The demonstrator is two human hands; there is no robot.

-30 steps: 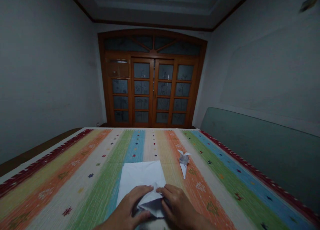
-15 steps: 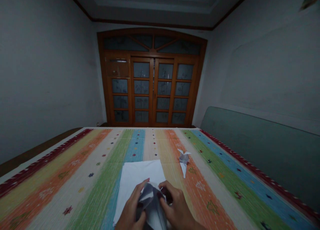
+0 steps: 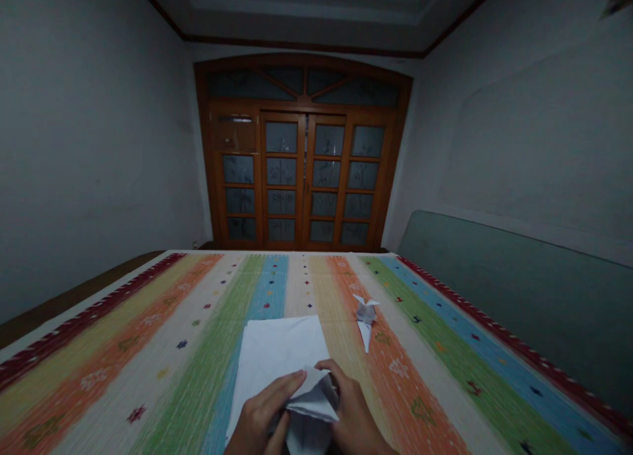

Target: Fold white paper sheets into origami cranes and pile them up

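Between my two hands is a partly folded piece of white paper, its layers spread apart with a fold jutting toward me. My left hand grips its left side, fingers along the top layer and thumb underneath. On the right side, my right hand has its curled fingers around the paper's edge; part of the thumb is hidden. Beneath and beyond the hands lies a stack of white paper sheets. To the right of it rests a folded paper figure with pointed ends.
A striped tablecloth in several colours covers the table. Along the right side runs a pale green bench back. Wooden doors with glass panes stand beyond the far edge, with plain walls on both sides.
The paper in my hands has opened and tipped, so a broad flap now faces up. My left fingers have shifted rightward over its top. The paper figure stays where it was.
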